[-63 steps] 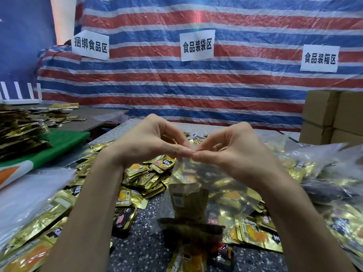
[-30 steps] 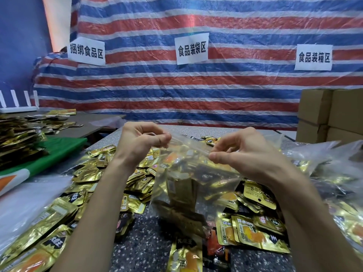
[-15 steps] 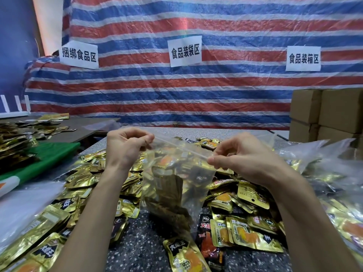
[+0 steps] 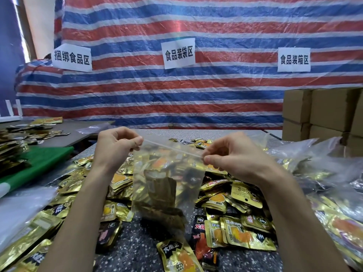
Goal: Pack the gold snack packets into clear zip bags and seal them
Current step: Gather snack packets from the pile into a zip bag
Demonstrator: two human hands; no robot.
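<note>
The left grip point(image 4: 115, 147) and right grip point(image 4: 232, 157) pinch top corners of the zip bag point(image 4: 167, 193). Gold packets point(image 4: 241, 236) crowd the worktop point(image 4: 137, 250) beneath them, boxes point(image 4: 324, 110) beyond.

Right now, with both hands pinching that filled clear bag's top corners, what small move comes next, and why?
Probably lay the zip bag aside: the left hand and right hand pinch opposite ends of its zip strip, which looks flat and closed, with packets inside.

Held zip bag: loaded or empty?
Loaded: gold packets show through the zip bag, hanging between left hand and right hand, which pinch its top corners.
</note>
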